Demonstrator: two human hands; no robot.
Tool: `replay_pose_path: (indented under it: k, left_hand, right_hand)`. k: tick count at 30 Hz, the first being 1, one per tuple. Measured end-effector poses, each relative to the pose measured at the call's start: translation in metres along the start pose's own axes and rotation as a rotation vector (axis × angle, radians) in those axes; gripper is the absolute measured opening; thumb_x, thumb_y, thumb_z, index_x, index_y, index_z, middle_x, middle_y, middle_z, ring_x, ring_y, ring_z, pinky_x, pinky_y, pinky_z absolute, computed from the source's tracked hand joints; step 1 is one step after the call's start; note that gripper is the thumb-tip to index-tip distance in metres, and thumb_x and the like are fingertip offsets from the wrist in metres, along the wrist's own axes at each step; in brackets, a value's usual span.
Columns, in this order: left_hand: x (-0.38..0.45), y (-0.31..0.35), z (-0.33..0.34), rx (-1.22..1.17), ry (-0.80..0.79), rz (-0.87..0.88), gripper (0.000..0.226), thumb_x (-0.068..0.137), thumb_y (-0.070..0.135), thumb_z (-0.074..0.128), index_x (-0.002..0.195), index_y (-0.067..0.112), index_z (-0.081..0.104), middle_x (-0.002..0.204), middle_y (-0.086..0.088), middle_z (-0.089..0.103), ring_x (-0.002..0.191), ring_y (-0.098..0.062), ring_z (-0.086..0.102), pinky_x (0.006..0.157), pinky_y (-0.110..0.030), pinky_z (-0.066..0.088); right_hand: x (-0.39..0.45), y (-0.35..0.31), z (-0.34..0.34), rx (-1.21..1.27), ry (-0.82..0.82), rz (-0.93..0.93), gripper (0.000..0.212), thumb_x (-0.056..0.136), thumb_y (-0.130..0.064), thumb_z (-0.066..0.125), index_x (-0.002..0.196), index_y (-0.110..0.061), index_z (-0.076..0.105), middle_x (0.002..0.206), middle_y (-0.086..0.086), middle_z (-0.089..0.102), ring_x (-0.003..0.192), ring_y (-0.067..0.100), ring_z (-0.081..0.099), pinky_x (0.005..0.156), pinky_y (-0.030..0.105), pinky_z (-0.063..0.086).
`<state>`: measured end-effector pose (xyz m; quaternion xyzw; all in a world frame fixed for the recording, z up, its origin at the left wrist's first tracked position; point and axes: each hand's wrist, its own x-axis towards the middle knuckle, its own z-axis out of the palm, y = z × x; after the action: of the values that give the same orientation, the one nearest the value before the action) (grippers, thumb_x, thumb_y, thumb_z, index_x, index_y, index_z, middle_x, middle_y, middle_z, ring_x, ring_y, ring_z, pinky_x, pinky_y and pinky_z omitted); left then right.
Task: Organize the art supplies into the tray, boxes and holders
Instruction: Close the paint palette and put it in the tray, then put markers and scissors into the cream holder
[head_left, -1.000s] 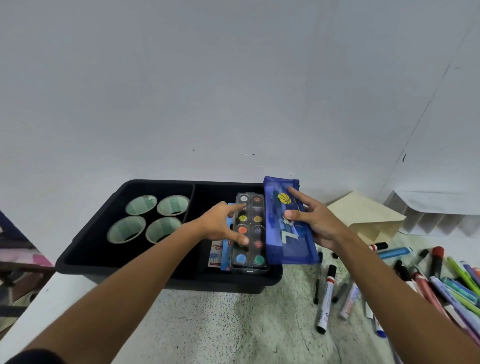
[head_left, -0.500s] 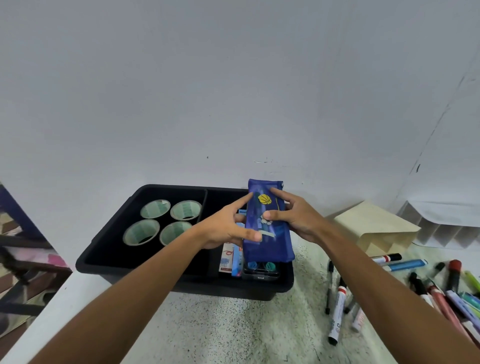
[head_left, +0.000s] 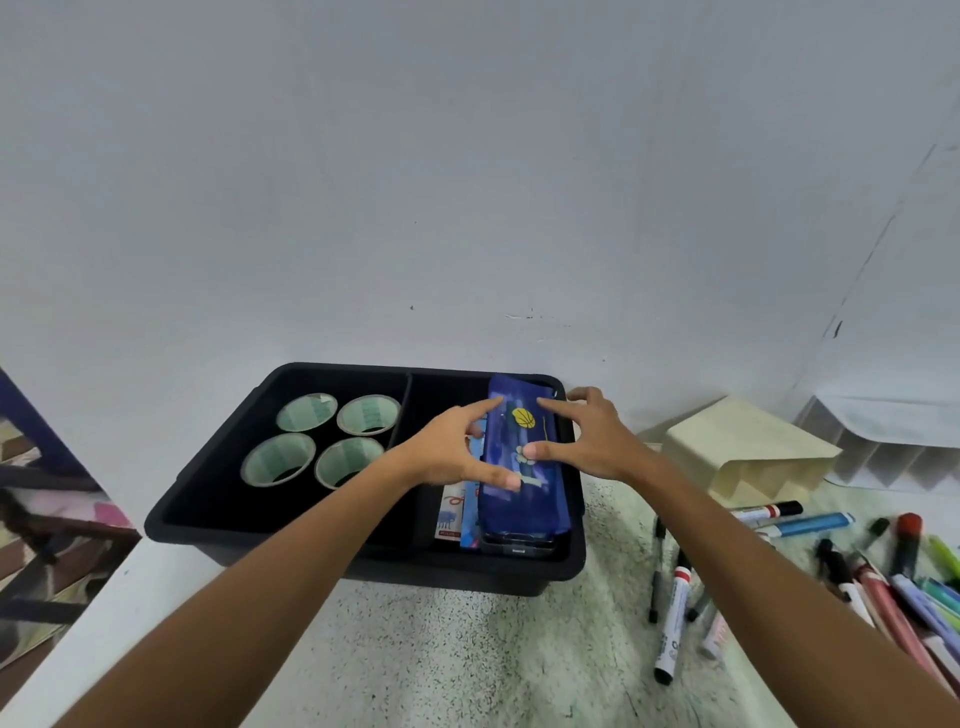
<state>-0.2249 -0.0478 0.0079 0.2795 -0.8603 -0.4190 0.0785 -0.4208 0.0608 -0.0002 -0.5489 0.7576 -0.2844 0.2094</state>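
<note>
A black two-compartment tray (head_left: 415, 569) stands against the wall. Its left compartment holds several tape rolls (head_left: 306, 413). In the right compartment a blue zip pouch (head_left: 522, 506) lies flat on a dark paint palette, whose front edge (head_left: 519, 549) shows below it. Flat packets (head_left: 451, 514) sit just left of the pouch. My left hand (head_left: 452, 449) touches the pouch's left side with spread index finger and thumb. My right hand (head_left: 589, 441) rests its fingertips on the pouch's right half, with one finger over the tray's rim.
Loose markers and pens (head_left: 675, 618) lie on the speckled table right of the tray, with a denser heap (head_left: 909, 587) at the far right. A beige box (head_left: 748, 452) and a white divided holder (head_left: 883, 452) stand behind them. The table's edge falls away at the left.
The blue pouch went from my right hand at the tray's right edge to lying flat on the palette. Both hands now touch it with spread fingers.
</note>
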Motion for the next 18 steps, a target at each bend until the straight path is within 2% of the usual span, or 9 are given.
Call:
replay_pose_path:
  k: [1,3,6,10,14,18]
  left_hand:
    - [-0.001,-0.003,0.0,-0.008,0.012,0.031,0.108,0.067,0.042,0.086,0.153,0.031,0.021,0.14,-0.005,0.04,0.121,-0.025,0.051,0.091,-0.022,0.043]
    - [-0.004,-0.007,0.001,0.033,-0.015,0.083,0.112,0.065,0.048,0.086,0.153,0.033,0.02,0.155,0.002,0.021,0.141,-0.018,0.029,0.109,-0.029,0.033]
    - [-0.003,-0.013,0.006,0.078,-0.097,0.084,0.111,0.067,0.052,0.082,0.153,0.037,0.014,0.162,0.009,0.0,0.148,-0.013,0.008,0.119,-0.035,0.02]
    - [0.007,-0.011,0.006,0.069,-0.11,0.064,0.112,0.068,0.054,0.081,0.153,0.039,0.011,0.163,0.009,-0.003,0.149,-0.011,0.005,0.12,-0.036,0.02]
    - [0.012,-0.012,0.004,0.055,-0.118,0.058,0.114,0.064,0.056,0.082,0.153,0.039,0.012,0.163,0.01,-0.001,0.149,-0.011,0.007,0.12,-0.035,0.02]
    - [0.009,-0.009,0.001,0.079,-0.089,0.069,0.123,0.048,0.075,0.077,0.151,0.038,0.02,0.162,0.008,0.01,0.148,-0.012,0.015,0.119,-0.04,0.024]
  right_hand:
    - [-0.003,0.002,0.001,0.017,0.02,-0.017,0.092,0.062,-0.067,0.069,0.144,-0.034,0.043,0.147,0.003,0.025,0.141,0.02,0.019,0.114,0.04,0.025]
    - [-0.011,0.007,0.006,0.075,0.053,-0.078,0.092,0.063,-0.069,0.063,0.145,-0.034,0.041,0.155,-0.002,0.021,0.144,0.016,0.016,0.116,0.038,0.022]
    - [-0.023,0.014,0.014,0.039,0.012,-0.162,0.088,0.07,-0.07,0.057,0.148,-0.036,0.033,0.16,-0.006,0.014,0.147,0.011,0.009,0.119,0.036,0.015]
    - [-0.018,0.022,0.018,-0.013,-0.04,-0.071,0.092,0.071,-0.076,0.049,0.151,-0.035,0.027,0.162,-0.008,0.01,0.149,0.016,0.004,0.121,0.043,0.012]
    - [-0.01,0.027,0.014,-0.025,-0.045,-0.035,0.086,0.075,-0.075,0.053,0.15,-0.038,0.029,0.162,-0.01,0.011,0.149,0.017,0.005,0.12,0.046,0.014]
    - [-0.012,0.026,0.015,-0.042,-0.049,-0.046,0.083,0.08,-0.071,0.055,0.151,-0.038,0.026,0.162,-0.009,0.008,0.149,0.016,0.006,0.12,0.044,0.015]
